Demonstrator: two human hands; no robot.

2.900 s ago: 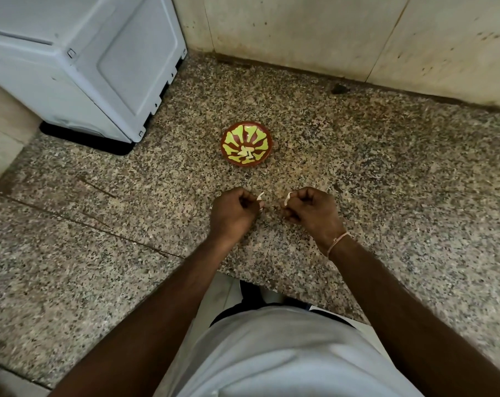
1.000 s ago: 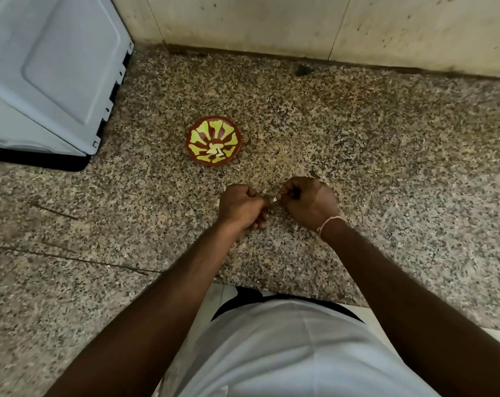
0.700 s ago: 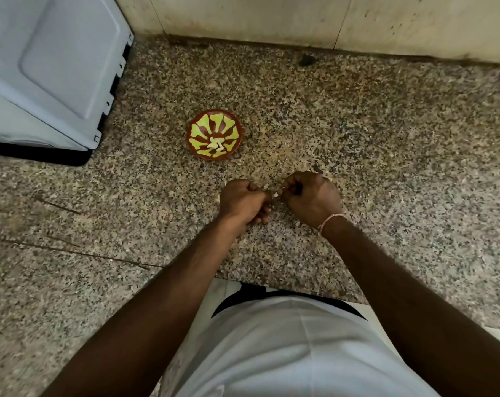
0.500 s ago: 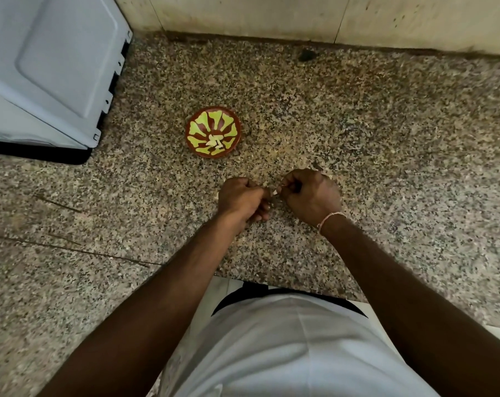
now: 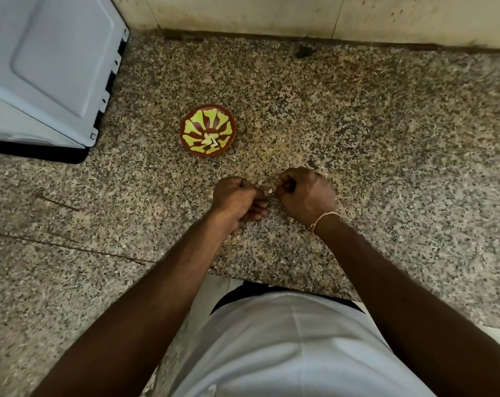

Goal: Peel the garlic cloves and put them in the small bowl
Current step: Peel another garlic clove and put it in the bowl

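Note:
A small red bowl (image 5: pixel 185 130) with a yellow-green pattern stands on the speckled granite counter, holding several peeled garlic cloves (image 5: pixel 210 139). Nearer to me, my left hand (image 5: pixel 234 200) and my right hand (image 5: pixel 306 196) are curled and nearly touching. A small white garlic clove (image 5: pixel 270 191) shows between them, pinched by my right fingertips; my left fingers are curled right beside it, and most of the clove is hidden by them.
A white appliance (image 5: pixel 48 70) fills the back left corner of the counter (image 5: pixel 386 167). A tiled wall (image 5: pixel 300 15) runs along the back. The counter's front edge lies just before my white shirt (image 5: pixel 286 348).
At first my hands were apart, each with a white bit. They have come together on one clove and stay so; the view has shifted slightly.

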